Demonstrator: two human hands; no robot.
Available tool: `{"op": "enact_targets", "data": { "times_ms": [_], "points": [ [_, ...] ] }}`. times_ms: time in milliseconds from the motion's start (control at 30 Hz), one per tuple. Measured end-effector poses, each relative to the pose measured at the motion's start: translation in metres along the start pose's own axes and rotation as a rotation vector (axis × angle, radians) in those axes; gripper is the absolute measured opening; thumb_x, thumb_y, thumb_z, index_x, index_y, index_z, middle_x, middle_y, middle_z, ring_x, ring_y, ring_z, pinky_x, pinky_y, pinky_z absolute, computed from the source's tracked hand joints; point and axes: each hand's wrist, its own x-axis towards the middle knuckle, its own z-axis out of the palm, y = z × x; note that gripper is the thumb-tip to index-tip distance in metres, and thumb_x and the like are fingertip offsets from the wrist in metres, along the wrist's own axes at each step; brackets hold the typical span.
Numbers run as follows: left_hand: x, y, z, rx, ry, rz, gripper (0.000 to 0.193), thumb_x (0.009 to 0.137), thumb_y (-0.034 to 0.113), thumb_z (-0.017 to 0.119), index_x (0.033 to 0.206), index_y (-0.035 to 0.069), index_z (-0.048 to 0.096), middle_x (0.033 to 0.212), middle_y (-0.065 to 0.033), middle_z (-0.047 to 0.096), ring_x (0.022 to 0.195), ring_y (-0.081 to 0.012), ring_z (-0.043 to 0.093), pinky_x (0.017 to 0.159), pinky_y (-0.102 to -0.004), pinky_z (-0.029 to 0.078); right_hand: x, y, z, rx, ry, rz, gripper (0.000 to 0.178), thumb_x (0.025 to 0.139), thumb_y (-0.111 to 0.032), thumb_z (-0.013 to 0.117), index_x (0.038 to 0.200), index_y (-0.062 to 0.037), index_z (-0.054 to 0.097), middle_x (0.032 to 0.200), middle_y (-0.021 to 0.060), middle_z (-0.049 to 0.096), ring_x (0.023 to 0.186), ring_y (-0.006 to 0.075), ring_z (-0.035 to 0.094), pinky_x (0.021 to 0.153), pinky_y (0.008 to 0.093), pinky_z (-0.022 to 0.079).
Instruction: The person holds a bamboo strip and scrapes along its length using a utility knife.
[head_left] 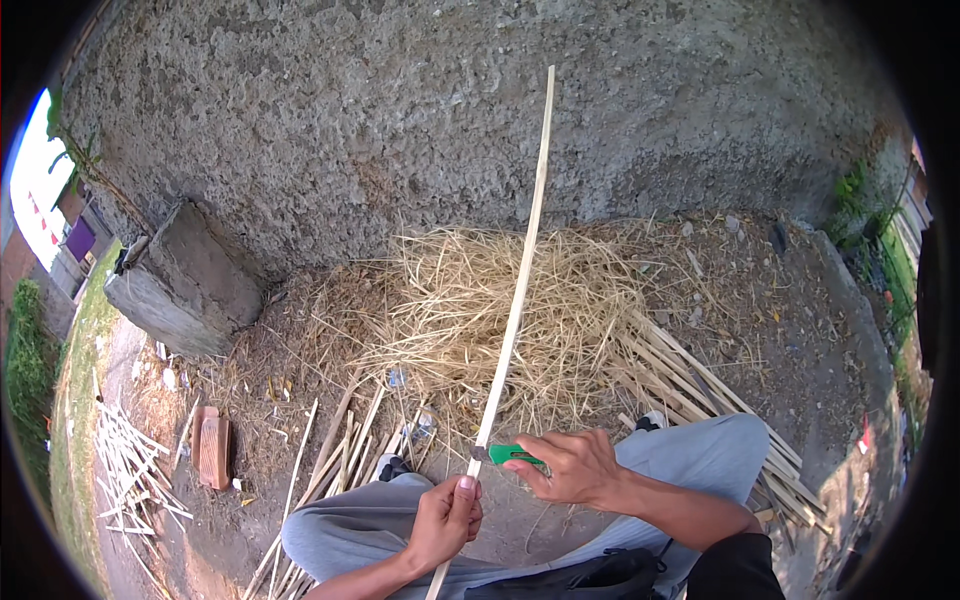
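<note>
Cream-coloured, the strip [518,300] is long and narrow.

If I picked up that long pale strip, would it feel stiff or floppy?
Probably springy, not floppy: the strip rises far above the left hand with only a slight curve. It's likely light for its length, since it looks so narrow.

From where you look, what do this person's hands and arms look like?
The left hand and right hand wear no gloves. The visible left forearm and right forearm are bare, without watches; a black sleeve ends near the right elbow.
</note>
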Motion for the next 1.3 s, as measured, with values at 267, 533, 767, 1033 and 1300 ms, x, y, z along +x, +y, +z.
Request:
{"op": "enact_targets", "data": {
  "times_ms": [267, 533, 767, 1033, 1300],
  "points": [
    [0.003, 0.002, -0.002, -0.265, -0.09, -0.138, 0.032, 0.109, 0.032, 0.039, 0.093, 0.005, 0.046, 0.06, 0.0029, 0.032, 0.047, -0.006, 0.028, 0.042, -0.0246, 0.021, 0.001, 0.005, 0.003, 0.026, 0.051, -0.025, 0.031, 0.086, -0.04, 0.072, 0.098, -0.0121, 0.072, 0.061, 0.0026, 0.066, 0.042, 0.0192, 0.06, 0.034, 0.0327, 0.041],
    [-0.001, 0.002, 0.004, -0.083, -0.037, -0.024, 0.033, 0.108, 0.032, 0.04, 0.091, 0.004, 0.046, 0.061, 0.0026, 0.035, 0.048, -0.0052, 0.031, 0.043, -0.0237, 0.025, 0.01, 0.01, -0.004, 0.041, 0.119, -0.025, 0.026, 0.083, -0.035, 0.076, 0.093, -0.0115, 0.073, 0.058, 0.0041, 0.064, 0.042, 0.0179, 0.059, 0.037, 0.0309, 0.041],
    [-0.002, 0.004, 0.007, -0.044, -0.045, -0.019, 0.034, 0.108, 0.031, 0.041, 0.09, 0.003, 0.048, 0.061, 0.0017, 0.039, 0.049, -0.0052, 0.034, 0.043, -0.0235, 0.029, 0.015, 0.025, -0.002, 0.022, 0.21, -0.019, 0.025, 0.085, -0.033, 0.075, 0.094, -0.0101, 0.073, 0.06, 0.004, 0.065, 0.044, 0.0168, 0.06, 0.039, 0.0295, 0.043],
    [-0.005, 0.005, 0.012, 0.03, -0.047, -0.019, 0.036, 0.108, 0.033, 0.04, 0.089, 0.004, 0.046, 0.061, 0.002, 0.036, 0.048, -0.0055, 0.032, 0.042, -0.0238, 0.026, 0.032, 0.056, -0.009, 0.027, 0.257, 0.128, 0.031, 0.093, -0.037, 0.066, 0.101, -0.0078, 0.073, 0.058, 0.0057, 0.066, 0.041, 0.0189, 0.059, 0.036, 0.0318, 0.042],
    [-0.031, 0.003, 0.015, 0.317, -0.006, -0.09, 0.039, 0.104, 0.035, 0.048, 0.084, 0.003, 0.055, 0.059, -0.0014, 0.048, 0.053, -0.01, 0.046, 0.051, -0.0306, 0.039, 0.056, 0.111, -0.043, -0.079, 0.308, 0.533, 0.036, 0.097, -0.04, 0.06, 0.095, -0.0065, 0.074, 0.052, 0.0089, 0.056, 0.043, 0.025, 0.055, 0.044, 0.0399, 0.039]
  ]
}}
